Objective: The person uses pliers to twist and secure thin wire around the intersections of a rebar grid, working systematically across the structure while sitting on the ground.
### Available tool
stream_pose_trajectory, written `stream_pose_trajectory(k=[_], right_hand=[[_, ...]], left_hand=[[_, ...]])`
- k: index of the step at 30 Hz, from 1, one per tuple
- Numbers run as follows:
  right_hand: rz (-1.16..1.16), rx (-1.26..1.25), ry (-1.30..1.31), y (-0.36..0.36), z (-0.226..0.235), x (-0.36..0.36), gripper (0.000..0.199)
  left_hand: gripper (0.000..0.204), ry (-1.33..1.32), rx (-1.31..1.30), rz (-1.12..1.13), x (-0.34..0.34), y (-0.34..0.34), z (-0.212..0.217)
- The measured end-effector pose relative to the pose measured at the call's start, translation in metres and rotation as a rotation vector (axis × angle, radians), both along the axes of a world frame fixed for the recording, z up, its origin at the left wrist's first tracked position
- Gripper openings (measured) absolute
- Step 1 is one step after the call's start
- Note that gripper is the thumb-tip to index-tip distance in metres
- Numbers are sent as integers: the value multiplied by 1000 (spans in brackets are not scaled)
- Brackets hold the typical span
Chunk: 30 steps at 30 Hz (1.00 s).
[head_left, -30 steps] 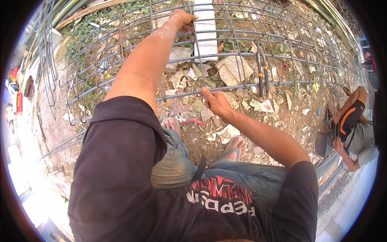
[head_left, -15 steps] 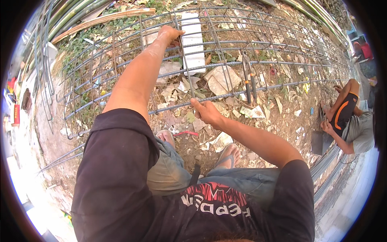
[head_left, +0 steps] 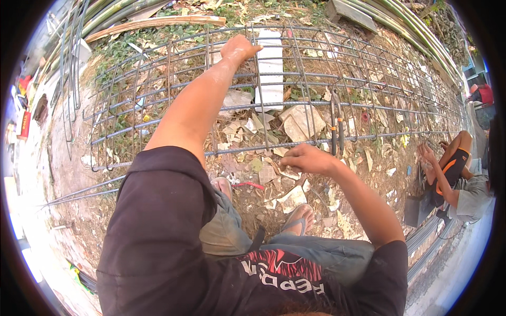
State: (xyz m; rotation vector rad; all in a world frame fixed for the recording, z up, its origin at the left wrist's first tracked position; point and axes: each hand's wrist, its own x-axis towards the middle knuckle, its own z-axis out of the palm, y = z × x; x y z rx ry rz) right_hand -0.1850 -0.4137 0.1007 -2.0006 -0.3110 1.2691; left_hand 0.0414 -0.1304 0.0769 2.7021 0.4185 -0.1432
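Note:
A long rebar cage [head_left: 232, 151] of lengthwise steel bars and thin cross stirrups spans the ground before me. My left hand [head_left: 240, 49] reaches over its far side, closed on a stirrup [head_left: 260, 79], thumb lying along the steel. My right hand [head_left: 307, 158] is just below the near bar, right of that stirrup's lower end. Its fingers are curled together, and whatever they may hold is too small to make out. Beside this hand, pincers [head_left: 337, 134] with dark, orange-banded handles rest across the near bars.
A white board [head_left: 270, 71] and a broken tile [head_left: 301, 124] lie under the cage among leaves and scraps. Bamboo poles [head_left: 406, 29] and a wooden plank [head_left: 158, 27] lie at the far side. Bent rods [head_left: 68, 95] stand left. Another person [head_left: 464, 184] sits at right.
My right hand has come away from the stirrup's lower end and moved right, towards the pincers. My left hand stays at the same stirrup. The whole view has shifted slightly.

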Motion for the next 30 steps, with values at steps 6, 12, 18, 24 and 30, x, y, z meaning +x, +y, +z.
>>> stream_pose_trajectory(k=[6,12,18,24,30], right_hand=[[-533,45,-712,-29,66,66,29],[-853,268,-1156,-42,106,103,30],[-841,404,-1173,-62,133,90,28],[-557,678,-869,-69,159,79,23],[-307,269,-959,-44,144,56,23]], left_hand=[[69,-95,-333,-744,-24,-72,125],[53,-145,-159,-977,-65,-151,191],[39,-247,-249,-968,-86,-130,230],[35,41,-801,-1145,-63,-95,230],[54,62,-420,-933,-116,-69,183]])
